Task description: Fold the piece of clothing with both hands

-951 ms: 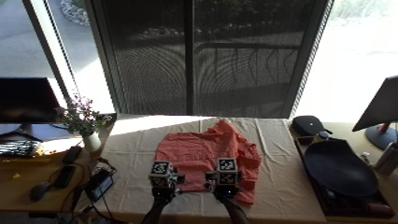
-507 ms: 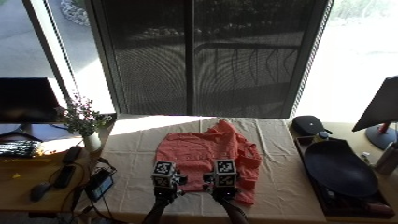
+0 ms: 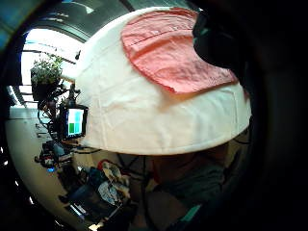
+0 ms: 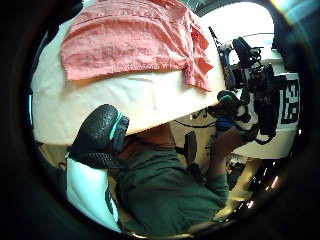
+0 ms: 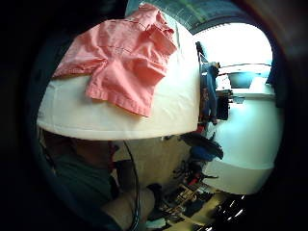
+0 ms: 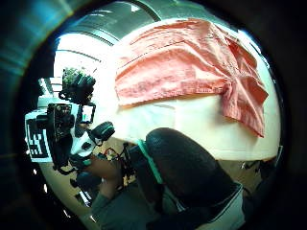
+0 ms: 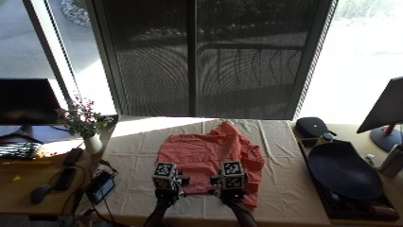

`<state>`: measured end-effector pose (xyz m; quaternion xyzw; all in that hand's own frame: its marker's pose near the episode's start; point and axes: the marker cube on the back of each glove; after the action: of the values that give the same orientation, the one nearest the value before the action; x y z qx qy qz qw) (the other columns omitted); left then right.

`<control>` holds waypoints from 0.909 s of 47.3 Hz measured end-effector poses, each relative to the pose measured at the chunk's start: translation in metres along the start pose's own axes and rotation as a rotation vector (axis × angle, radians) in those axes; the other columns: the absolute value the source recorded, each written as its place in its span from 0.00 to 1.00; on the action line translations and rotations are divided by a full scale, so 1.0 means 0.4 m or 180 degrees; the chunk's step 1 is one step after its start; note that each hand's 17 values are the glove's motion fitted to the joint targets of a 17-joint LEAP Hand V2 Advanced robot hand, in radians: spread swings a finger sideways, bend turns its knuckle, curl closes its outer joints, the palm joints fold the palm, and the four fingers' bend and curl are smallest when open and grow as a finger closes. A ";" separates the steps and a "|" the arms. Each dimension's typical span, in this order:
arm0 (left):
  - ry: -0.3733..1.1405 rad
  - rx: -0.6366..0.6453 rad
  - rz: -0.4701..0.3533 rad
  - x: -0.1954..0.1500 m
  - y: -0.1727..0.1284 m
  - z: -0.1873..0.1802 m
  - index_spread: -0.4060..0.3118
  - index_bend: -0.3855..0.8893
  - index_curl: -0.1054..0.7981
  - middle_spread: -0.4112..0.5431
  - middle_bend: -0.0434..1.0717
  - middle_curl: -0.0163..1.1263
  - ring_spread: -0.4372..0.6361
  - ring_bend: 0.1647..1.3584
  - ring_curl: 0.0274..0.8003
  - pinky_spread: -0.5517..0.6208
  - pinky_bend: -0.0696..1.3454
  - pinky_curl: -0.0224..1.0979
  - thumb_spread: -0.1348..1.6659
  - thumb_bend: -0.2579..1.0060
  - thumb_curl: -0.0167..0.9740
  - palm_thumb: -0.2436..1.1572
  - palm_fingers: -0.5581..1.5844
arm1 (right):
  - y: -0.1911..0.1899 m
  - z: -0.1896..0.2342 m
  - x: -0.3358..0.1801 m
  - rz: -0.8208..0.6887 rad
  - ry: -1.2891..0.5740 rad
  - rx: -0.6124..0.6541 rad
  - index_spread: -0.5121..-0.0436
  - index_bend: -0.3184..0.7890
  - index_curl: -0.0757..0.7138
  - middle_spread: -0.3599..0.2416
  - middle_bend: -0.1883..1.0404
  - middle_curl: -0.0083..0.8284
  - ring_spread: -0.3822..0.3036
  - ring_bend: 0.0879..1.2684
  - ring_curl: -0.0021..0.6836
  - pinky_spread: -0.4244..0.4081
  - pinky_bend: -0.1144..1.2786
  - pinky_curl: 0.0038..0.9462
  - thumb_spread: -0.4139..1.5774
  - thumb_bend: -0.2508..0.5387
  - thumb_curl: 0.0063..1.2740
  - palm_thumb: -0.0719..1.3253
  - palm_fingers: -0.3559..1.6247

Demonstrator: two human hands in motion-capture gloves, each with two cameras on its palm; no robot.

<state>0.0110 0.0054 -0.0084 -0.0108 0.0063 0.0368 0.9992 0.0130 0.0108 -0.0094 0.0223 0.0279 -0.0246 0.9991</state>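
Observation:
A salmon-pink shirt [image 7: 205,153] lies spread and rumpled on the cream-covered table [image 7: 135,151], its hem towards me. My left hand [image 7: 165,195] and right hand [image 7: 232,195] hover side by side at the table's near edge, just in front of the hem. The palm views show the shirt [image 4: 130,40] [image 6: 182,62] [image 5: 120,62] lying flat a short way off, with nothing pinched. The left thumb [image 4: 97,135] and right thumb [image 6: 187,167] stand free of the cloth. A dark finger [image 3: 216,38] shows over the shirt's edge [image 3: 168,53].
A flower vase [image 7: 85,127] stands at the table's left edge, with a small screen [image 7: 100,187] and cables below it. On the right side table are a dark oval dish [image 7: 343,170] and a black case [image 7: 311,126]. Monitors stand far left [image 7: 25,101] and far right [image 7: 387,113].

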 end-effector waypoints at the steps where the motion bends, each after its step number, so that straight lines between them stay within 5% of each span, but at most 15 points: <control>1: 0.0006 -0.0004 -0.0004 0.000 0.001 0.000 0.53 0.37 0.23 0.43 0.32 0.33 0.48 0.47 0.38 0.53 0.62 0.32 0.66 0.19 0.32 0.54 0.38 | 0.002 -0.001 0.007 0.0007 0.0009 -0.0014 0.26 0.42 0.42 0.60 0.30 0.30 0.81 0.12 0.29 0.81 0.57 0.34 0.81 0.30 0.17 0.24 0.22; 19: 0.0075 -0.0195 0.0000 0.006 -0.088 0.113 0.52 0.37 0.26 0.43 0.31 0.34 0.48 0.46 0.39 0.53 0.62 0.33 0.66 0.19 0.35 0.54 0.38 | -0.083 0.135 0.201 0.0517 0.0187 -0.0220 0.26 0.40 0.41 0.60 0.30 0.33 0.81 0.15 0.34 0.78 0.61 0.37 0.76 0.30 0.21 0.27 0.21; 31: -0.0016 -0.0401 0.0276 0.017 -0.207 0.262 0.52 0.38 0.28 0.44 0.28 0.35 0.49 0.45 0.38 0.53 0.62 0.33 0.66 0.18 0.35 0.52 0.38 | -0.139 0.259 0.262 0.0538 0.0260 -0.0707 0.27 0.38 0.38 0.61 0.29 0.34 0.80 0.20 0.38 0.76 0.65 0.39 0.72 0.29 0.22 0.31 0.20; 43: -0.0251 -0.0141 0.0378 0.030 -0.181 0.213 0.49 0.42 0.33 0.46 0.23 0.35 0.50 0.42 0.37 0.51 0.63 0.34 0.67 0.18 0.34 0.47 0.40 | -0.196 0.329 0.286 0.0472 0.0073 -0.0779 0.29 0.37 0.34 0.59 0.30 0.34 0.73 0.32 0.44 0.63 0.70 0.40 0.71 0.29 0.24 0.33 0.24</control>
<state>0.0293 -0.0642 0.0783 -0.0310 -0.0333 0.0966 0.9943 0.1305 -0.0789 0.1121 -0.0975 0.0404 0.0531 0.9930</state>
